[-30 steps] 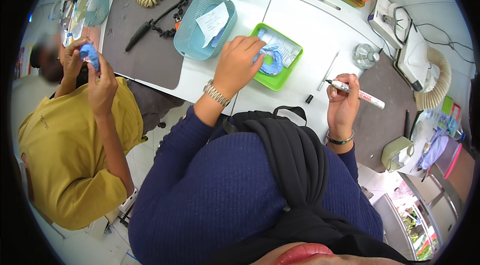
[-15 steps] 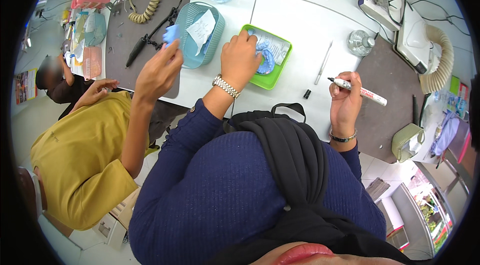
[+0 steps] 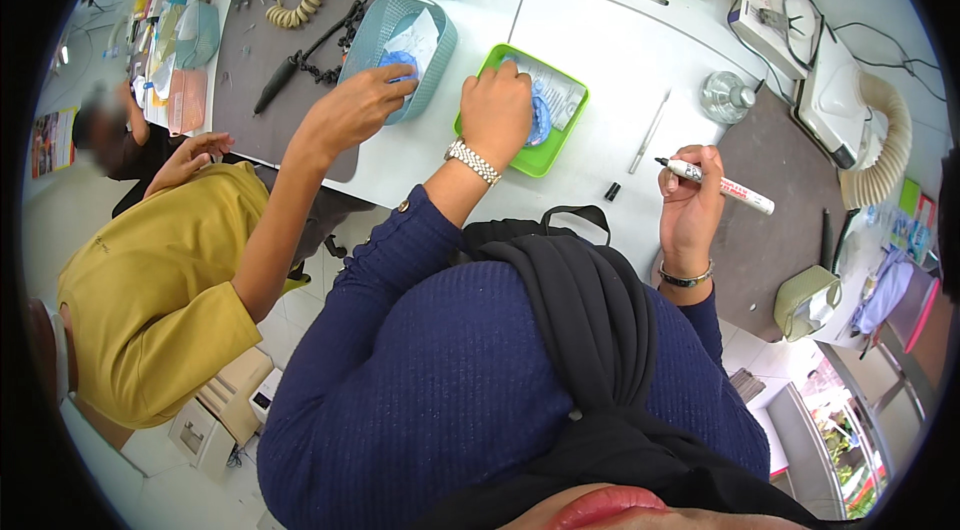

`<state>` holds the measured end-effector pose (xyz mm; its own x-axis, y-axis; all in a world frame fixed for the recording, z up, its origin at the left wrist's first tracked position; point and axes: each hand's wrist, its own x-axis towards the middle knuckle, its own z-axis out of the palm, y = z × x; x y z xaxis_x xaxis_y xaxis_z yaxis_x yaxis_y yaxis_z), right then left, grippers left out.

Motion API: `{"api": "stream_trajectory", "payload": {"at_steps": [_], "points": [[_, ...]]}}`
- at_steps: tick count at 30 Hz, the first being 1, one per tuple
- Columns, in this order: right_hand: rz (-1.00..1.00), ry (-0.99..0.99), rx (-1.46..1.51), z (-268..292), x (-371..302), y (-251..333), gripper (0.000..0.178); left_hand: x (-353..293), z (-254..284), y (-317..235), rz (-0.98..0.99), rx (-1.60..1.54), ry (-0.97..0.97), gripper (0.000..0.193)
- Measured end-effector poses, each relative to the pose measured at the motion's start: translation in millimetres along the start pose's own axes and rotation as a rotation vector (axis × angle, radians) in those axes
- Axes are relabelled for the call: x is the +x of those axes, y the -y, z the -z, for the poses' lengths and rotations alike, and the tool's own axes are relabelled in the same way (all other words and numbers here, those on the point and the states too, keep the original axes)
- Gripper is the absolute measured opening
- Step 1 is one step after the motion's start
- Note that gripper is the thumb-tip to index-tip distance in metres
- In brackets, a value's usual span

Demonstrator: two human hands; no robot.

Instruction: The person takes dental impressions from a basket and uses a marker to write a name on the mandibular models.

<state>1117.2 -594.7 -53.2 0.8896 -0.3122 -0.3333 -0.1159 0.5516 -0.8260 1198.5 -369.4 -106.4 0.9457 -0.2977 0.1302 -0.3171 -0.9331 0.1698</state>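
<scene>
My left hand [image 3: 497, 113] is inside the light-green tray [image 3: 539, 170], its fingers bent down and their tips hidden. Right beside it lies a blue horseshoe-shaped piece [image 3: 540, 120] that looks like a dental mould, on a printed paper [image 3: 566, 98]. Whether the fingers grip something there is not visible. In my right hand [image 3: 690, 200] is a white marker [image 3: 735, 190], uncapped, its dark tip pointing left. The black cap [image 3: 612, 192] lies on the white table nearby.
To my left, a co-worker's hand [image 3: 365, 105] holds a blue piece [image 3: 398, 62] in a teal basket [image 3: 440, 55] with a paper. A thin pen-like tool [image 3: 652, 130] and a clear bottle [image 3: 727, 97] stand to the right of the tray. A machine with a ribbed hose [image 3: 885, 120] is further right.
The co-worker's hand has moved right and down into the teal basket with the blue piece. My left hand has shifted slightly right, over the tray. My right hand stays put with the marker.
</scene>
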Motion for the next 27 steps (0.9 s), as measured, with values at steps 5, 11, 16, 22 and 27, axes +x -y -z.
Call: {"api": "stream_trajectory", "payload": {"at_steps": [5,11,16,22,27], "points": [[-0.001,0.027,0.002,-2,1,3,0.022,-3,4,2,0.028,-0.051,0.007,0.01],[0.006,0.023,-0.008,1,-1,4,0.022,-10,41,7,0.129,-0.518,-0.1,0.017],[0.013,0.026,0.002,3,-2,7,0.021,-16,78,6,0.299,-1.541,0.007,0.024],[0.012,0.042,0.021,0,-6,7,0.02,-23,95,-7,0.302,-2.276,0.249,0.032],[0.011,0.051,0.014,3,-12,8,0.021,-29,98,-22,0.407,-2.405,0.371,0.034]]}}
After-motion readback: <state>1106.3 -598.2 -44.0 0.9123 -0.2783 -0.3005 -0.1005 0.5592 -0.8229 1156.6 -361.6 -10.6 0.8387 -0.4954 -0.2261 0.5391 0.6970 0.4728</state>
